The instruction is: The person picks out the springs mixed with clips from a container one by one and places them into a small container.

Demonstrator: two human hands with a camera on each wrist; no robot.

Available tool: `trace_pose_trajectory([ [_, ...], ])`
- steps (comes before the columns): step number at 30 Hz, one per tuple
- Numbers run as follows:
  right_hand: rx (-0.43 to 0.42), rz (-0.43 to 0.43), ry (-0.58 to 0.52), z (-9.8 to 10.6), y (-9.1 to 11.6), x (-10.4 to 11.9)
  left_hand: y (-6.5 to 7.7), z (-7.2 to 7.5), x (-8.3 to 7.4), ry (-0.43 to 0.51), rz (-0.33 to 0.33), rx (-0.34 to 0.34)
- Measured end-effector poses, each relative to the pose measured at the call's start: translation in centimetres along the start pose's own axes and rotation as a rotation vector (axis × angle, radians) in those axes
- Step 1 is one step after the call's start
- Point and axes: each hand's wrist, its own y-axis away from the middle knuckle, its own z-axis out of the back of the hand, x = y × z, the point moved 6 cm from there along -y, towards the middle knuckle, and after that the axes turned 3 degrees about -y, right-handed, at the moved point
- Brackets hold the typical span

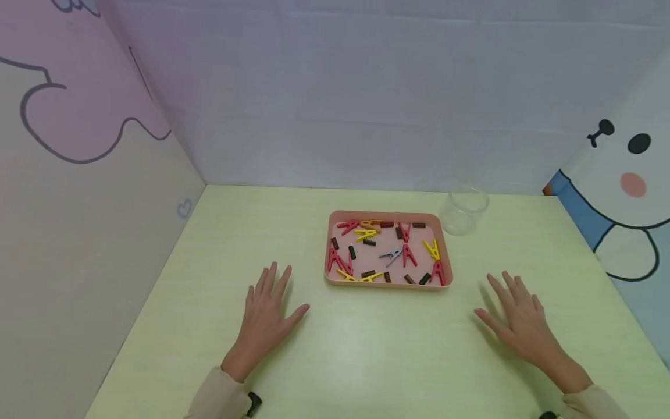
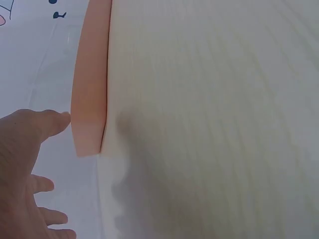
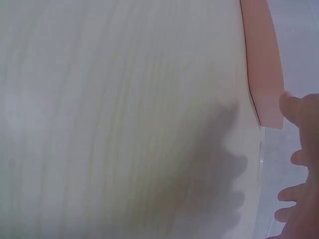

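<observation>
A shallow pink tray (image 1: 387, 286) lies on the table between the two hands in the head view. Scattered in it are red clothespins (image 1: 409, 255), yellow clothespins (image 1: 432, 249), a grey clothespin (image 1: 392, 255) and several small dark ribbed pieces (image 1: 369, 242). My left hand (image 1: 267, 317) is spread to the left of the tray, holding nothing. To the right, my right hand (image 1: 523, 326) has its fingers spread too and holds nothing. Both wrist views show the tray's outer wall (image 2: 91, 84) beyond the thumb, with a hand's shadow on the table.
A clear round cup (image 1: 464, 210) stands just behind the tray's right corner. The pale wood-look table (image 1: 366, 361) ends at a white back wall (image 1: 335, 105). Side panels with cartoon drawings (image 1: 633, 186) border it left and right.
</observation>
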Motion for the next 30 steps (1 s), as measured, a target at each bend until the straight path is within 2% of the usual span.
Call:
trace_pose_trajectory([
  [9, -0.134, 0.097, -0.051, 0.9, -0.3, 0.7, -0.4, -0.2, -0.3, 0.095, -0.014, -0.048],
  [13, -0.160, 0.100, -0.102, 1.2, -0.2, 1.1, -0.7, -0.2, -0.6, 0.136, -0.018, -0.064],
  [17, -0.178, 0.102, -0.129, 1.5, -0.2, 1.6, -1.2, -0.4, -0.8, 0.203, 0.019, -0.040],
  [24, -0.246, 0.167, -0.149, 2.2, -0.5, 2.8, -1.7, -0.8, -1.0, 0.351, 0.133, 0.056],
  [30, -0.254, 0.159, -0.148, 2.6, -0.9, 3.6, -2.2, -0.8, -1.6, 0.450, 0.126, 0.037],
])
